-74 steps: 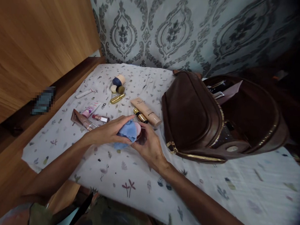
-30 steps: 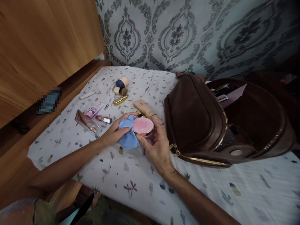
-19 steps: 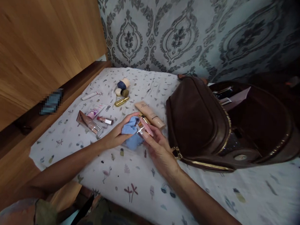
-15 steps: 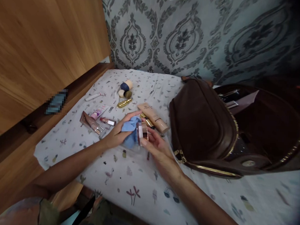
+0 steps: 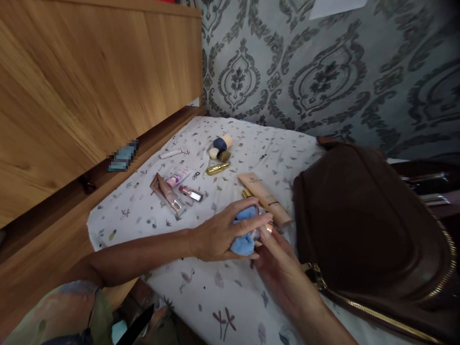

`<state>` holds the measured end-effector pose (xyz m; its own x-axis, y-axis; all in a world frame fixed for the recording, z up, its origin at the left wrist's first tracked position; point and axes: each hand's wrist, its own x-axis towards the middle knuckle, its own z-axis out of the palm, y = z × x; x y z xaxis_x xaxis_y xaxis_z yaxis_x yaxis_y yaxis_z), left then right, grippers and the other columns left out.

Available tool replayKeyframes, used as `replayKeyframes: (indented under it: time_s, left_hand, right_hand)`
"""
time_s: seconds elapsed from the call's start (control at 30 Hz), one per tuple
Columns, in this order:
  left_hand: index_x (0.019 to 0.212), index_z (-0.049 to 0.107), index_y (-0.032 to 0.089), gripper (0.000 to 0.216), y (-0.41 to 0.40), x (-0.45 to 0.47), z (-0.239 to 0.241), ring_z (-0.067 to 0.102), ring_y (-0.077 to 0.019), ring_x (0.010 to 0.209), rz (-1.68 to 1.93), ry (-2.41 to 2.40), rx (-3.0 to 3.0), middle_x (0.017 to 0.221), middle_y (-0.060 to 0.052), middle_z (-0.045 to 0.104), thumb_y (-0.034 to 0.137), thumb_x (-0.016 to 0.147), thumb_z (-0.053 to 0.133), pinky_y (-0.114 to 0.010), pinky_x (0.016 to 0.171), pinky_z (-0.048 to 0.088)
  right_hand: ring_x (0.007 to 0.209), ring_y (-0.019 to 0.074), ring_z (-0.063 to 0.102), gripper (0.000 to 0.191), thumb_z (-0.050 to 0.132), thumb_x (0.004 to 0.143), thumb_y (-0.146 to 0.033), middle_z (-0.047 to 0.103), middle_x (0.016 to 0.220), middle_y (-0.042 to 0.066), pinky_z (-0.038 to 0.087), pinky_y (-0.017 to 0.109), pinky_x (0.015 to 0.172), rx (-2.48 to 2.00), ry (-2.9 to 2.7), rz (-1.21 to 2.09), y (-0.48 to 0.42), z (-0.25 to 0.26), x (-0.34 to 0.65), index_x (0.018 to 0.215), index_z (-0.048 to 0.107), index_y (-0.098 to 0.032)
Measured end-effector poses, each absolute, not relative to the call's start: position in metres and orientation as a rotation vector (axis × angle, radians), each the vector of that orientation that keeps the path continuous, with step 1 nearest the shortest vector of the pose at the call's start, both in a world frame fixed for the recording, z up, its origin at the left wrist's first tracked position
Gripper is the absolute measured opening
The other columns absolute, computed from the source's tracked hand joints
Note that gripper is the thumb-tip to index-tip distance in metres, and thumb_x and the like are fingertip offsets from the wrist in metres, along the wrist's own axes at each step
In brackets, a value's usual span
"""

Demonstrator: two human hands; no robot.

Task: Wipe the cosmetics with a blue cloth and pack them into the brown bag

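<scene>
A bed (image 5: pixel 193 313) in a white printed sheet is lying against damask wallpaper (image 5: pixel 295 68), a wooden panel (image 5: pixel 85 85) running along its left edge. Mid-bed, the left hand (image 5: pixel 221 234) is gripping a blue cloth (image 5: pixel 244 233), pressing it against a compact, mostly hidden, that the right hand (image 5: pixel 283 266) is holding just beside it.

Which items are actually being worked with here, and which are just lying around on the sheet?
In hand:
left hand pressing a blue cloth
right hand under it, holding a small item mostly hidden by the cloth

Lying about:
beige tube
gold bottle
pink tube
brown bag
sponges
</scene>
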<state>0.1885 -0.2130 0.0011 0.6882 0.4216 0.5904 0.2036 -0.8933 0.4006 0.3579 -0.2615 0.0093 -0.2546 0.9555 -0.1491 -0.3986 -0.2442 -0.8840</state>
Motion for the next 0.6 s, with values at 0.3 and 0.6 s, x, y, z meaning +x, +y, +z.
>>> replayKeyframes:
  time_s: [0.3,0.6]
  left_hand:
    - [0.145,0.046,0.02,0.072,-0.2117,0.1828,-0.0019,0.05,-0.0319,0.132,1.009,0.635,2.61,0.14,-0.02,0.044,0.061,0.09,0.065,-0.044,0.105,0.054]
    - [0.15,0.039,0.018,0.074,-0.2096,0.1808,0.0018,0.045,-0.031,0.138,0.986,0.572,2.642,0.141,-0.02,0.044,0.055,0.092,0.066,-0.043,0.112,0.049]
  right_hand:
    - [0.104,0.0269,0.07,0.062,0.075,0.082,-0.059,0.07,0.119,0.008,0.061,0.038,0.082,-1.025,-1.086,1.645,-0.2681,0.0104,0.3591,0.131,0.055,-0.028]
    - [0.122,0.0314,0.065,0.063,0.073,0.084,-0.059,0.068,0.131,0.011,0.056,0.044,0.101,-0.988,-1.092,1.629,-0.2655,0.0033,0.3649,0.136,0.058,-0.027]
